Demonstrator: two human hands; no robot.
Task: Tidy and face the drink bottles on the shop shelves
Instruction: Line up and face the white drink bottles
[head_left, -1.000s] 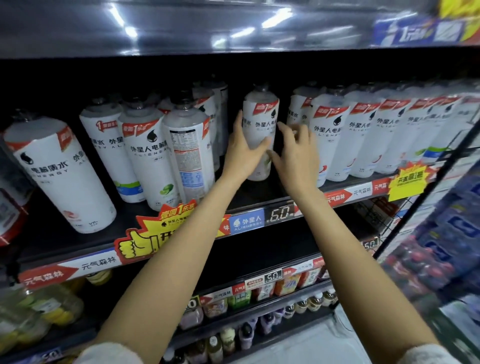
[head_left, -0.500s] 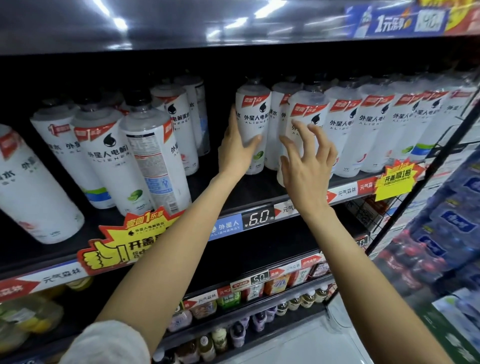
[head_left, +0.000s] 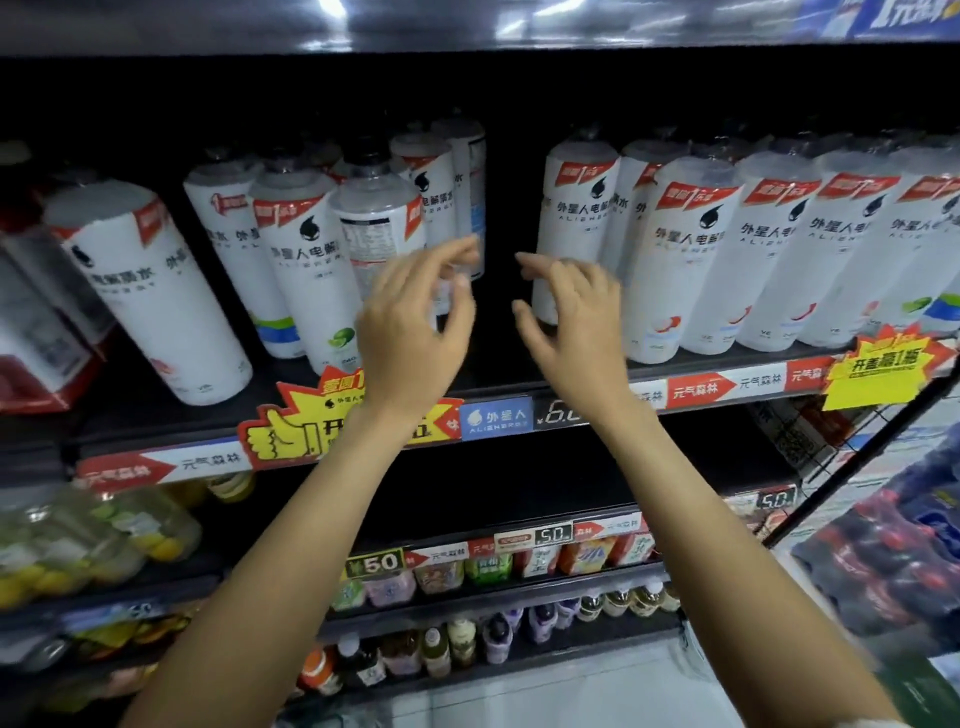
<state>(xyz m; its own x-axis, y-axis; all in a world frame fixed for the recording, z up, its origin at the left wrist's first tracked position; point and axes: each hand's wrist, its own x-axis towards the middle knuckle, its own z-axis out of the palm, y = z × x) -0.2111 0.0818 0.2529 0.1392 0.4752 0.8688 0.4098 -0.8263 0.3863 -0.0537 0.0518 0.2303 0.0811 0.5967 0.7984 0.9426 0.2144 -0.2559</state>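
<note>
White sleeves wrap every bottle on the upper shelf (head_left: 519, 374), each printed with black characters and a red corner banner, under a clear dome at the shoulder.

At the far left, a tilted bottle (head_left: 150, 291) leans away from the rest and stands apart from them, so it looks in need of straightening. Next comes the left cluster (head_left: 291, 260), loosely packed. Its foremost member, the turned bottle (head_left: 382, 244), shows its small-print back panel to the aisle where its neighbours show the brand name. By my reading that one is not yet faced.

The left hand (head_left: 415, 332) hangs in front of this turned bottle with fingers loosely curled and nothing gripped. Motion blur hides whether a fingertip brushes the label. A dark gap in the shelf lies between the two hands. The right hand (head_left: 571, 317) is raised just beside the front-left bottle (head_left: 576, 223) of the right-hand group, fingers spread and relaxed, holding nothing; contact cannot be judged.

To the right, the right row (head_left: 779, 249) stands shoulder to shoulder, upright, brand faces forward, close to the shelf edge. That stretch appears finished. So I would put the job at roughly half done: right side orderly, the left cluster, the gap and the leaning bottle left to sort.
</note>
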